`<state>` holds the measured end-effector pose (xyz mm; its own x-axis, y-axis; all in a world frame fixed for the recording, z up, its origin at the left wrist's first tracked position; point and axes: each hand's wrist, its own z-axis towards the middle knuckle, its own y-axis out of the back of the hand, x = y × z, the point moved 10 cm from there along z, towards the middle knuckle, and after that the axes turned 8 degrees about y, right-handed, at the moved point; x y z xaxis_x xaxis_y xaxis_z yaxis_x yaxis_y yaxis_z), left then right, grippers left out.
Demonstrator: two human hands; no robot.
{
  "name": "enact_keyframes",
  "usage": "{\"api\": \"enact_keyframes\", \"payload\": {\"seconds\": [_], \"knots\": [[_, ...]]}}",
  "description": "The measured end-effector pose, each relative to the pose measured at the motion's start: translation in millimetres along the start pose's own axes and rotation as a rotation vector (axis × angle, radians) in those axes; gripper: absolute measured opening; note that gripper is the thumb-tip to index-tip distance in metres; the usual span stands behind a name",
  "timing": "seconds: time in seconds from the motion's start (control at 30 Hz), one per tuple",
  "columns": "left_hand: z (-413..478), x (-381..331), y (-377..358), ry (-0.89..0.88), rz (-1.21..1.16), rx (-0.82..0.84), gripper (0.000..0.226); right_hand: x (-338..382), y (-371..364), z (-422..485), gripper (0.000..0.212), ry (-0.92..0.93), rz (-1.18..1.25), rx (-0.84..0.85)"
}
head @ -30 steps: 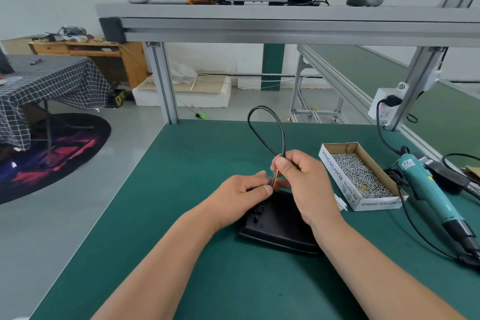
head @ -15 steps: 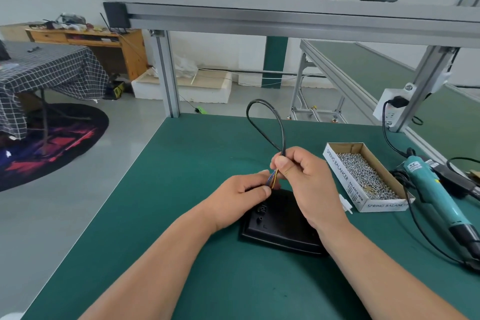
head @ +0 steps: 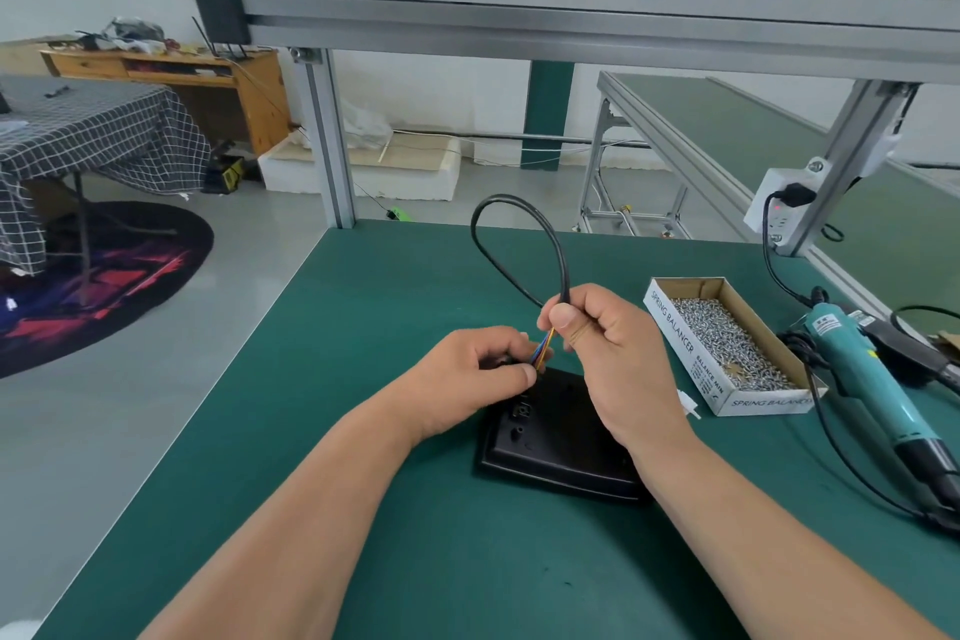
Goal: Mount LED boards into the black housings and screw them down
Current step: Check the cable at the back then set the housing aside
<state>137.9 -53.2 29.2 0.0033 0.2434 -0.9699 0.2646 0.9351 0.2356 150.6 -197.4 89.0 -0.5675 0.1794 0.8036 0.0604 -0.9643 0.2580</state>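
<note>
Pinching the cable [head: 562, 260] in my right hand [head: 608, 353], its coloured wires [head: 543, 352] nipped by my left hand [head: 478, 374]; the housing [head: 550, 447] lies just below, mid-frame, nearer the left, wires pointing down.

Shot from head height through one wide-angle lens worn on the person, facing forward and tilted down over the green surface [head: 332, 379]. Close in: bare forearms entering from the bottom edge, left hand [head: 470, 369] and right hand [head: 608, 343] at frame centre, fingers pinching a black cable [head: 562, 260] just above the black housing [head: 550, 447]. Farther right, the box of screws [head: 685, 348] and teal screwdriver [head: 862, 379]. Up top, the aluminium shelf [head: 571, 10], bowed by the lens; far left, floor [head: 208, 327] and a checked tablecloth [head: 93, 135].
</note>
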Motion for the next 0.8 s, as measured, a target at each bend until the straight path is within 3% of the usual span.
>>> {"api": "enact_keyframes", "payload": {"seconds": [0.27,0.53,0.73,0.8], "knots": [[2.8,0.3,-6.1,-0.001,-0.008,0.07,0.023,-5.7,5.4,3.7,0.019,-0.012,-0.01,-0.058],[5.0,3.8,-6.5,0.022,-0.02,0.084,0.017,-9.6,7.2,5.4,0.022,-0.007,0.03,-0.088],[3.3,6.2,-5.1,0.017,0.023,0.076,0.007,-24.2,7.8,5.0,0.025,-0.139,0.15,-0.121],[0.3,3.4,-6.1,0.008,0.09,0.07,0.019,-35.1,11.1,2.5,0.025,-0.222,0.198,-0.152]]}}
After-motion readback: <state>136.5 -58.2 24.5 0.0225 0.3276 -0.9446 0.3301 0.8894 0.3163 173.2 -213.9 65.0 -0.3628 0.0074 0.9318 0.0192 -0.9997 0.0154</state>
